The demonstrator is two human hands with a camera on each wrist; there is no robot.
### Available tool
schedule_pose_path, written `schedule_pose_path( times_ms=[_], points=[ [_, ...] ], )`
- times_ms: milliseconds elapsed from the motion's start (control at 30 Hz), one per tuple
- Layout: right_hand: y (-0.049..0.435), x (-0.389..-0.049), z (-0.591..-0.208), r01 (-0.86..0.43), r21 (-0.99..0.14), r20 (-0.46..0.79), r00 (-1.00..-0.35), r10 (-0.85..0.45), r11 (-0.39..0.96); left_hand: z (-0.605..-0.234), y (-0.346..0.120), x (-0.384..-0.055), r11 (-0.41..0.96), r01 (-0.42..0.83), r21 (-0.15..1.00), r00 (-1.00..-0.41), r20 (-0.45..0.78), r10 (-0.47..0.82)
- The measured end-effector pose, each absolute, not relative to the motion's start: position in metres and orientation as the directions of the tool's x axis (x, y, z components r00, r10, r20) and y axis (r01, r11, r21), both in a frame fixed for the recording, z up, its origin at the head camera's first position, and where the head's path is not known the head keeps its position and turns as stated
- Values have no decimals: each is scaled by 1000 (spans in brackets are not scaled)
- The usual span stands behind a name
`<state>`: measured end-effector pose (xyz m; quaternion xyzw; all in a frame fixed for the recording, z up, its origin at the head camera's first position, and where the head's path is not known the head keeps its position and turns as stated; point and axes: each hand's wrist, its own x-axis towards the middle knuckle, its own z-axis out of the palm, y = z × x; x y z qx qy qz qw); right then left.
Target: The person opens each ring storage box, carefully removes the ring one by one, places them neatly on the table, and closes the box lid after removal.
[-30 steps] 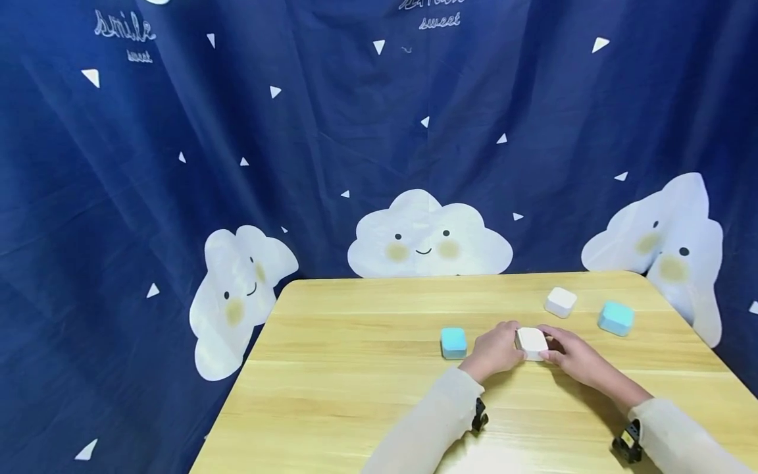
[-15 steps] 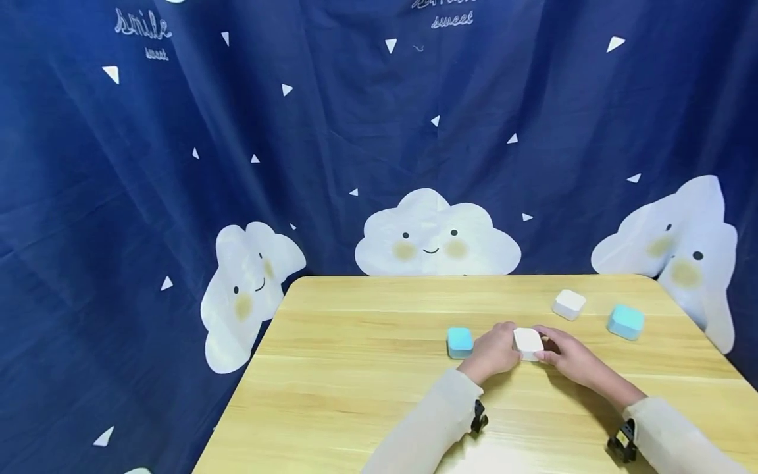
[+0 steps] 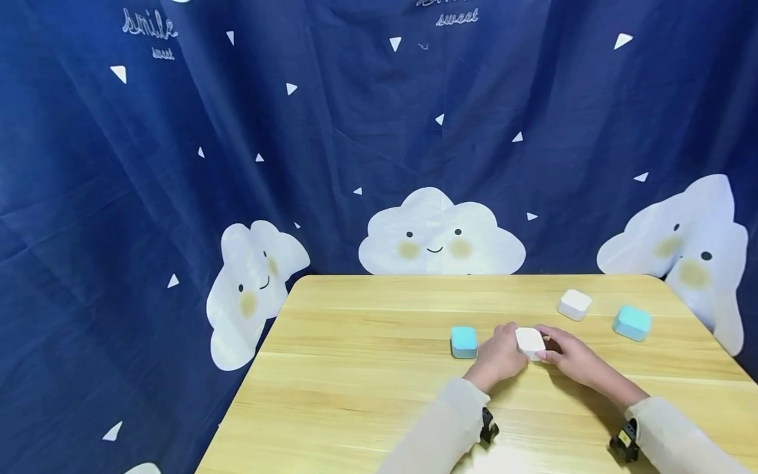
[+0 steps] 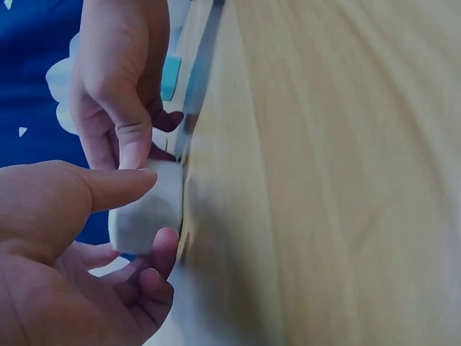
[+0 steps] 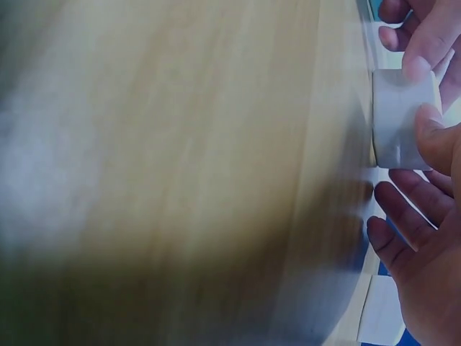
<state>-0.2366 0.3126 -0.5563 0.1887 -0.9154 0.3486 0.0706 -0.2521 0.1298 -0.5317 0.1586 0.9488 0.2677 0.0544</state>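
Observation:
Between my two hands a white block [image 3: 530,343] with rounded corners rests low at the wooden tabletop. My left hand [image 3: 501,357] grips its left side; in the left wrist view the thumb lies on the near face and curled fingers sit at the far edge. From the right, my right hand [image 3: 570,357] pinches the same block, its thumb [image 5: 436,140] on the near face and the other fingers spread beside it. A light blue block [image 3: 464,342] stands just left of my left hand.
Farther back on the table [image 3: 331,382] lies another white block [image 3: 574,305]. To its right is a second light blue block [image 3: 632,323]. A dark blue curtain [image 3: 331,131] printed with smiling clouds hangs behind the table's back edge.
Both hands have slid the white block slightly left, closer to the near blue block. The head view has turned a little to the left. The other blocks stay put on the table.

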Motion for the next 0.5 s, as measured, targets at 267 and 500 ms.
schedule_pose_path(
  times_ms=[267, 500],
  points=[
    [313, -236, -555, -415, -643, 275, -909, -312, 644, -543, 137, -244, 761, 156, 630, -979, -5, 205],
    [317, -237, -553, -392, -711, 225, -913, -339, 584, -546, 139, -245, 770, 119, 627, -988, -1, 154]
  ],
)
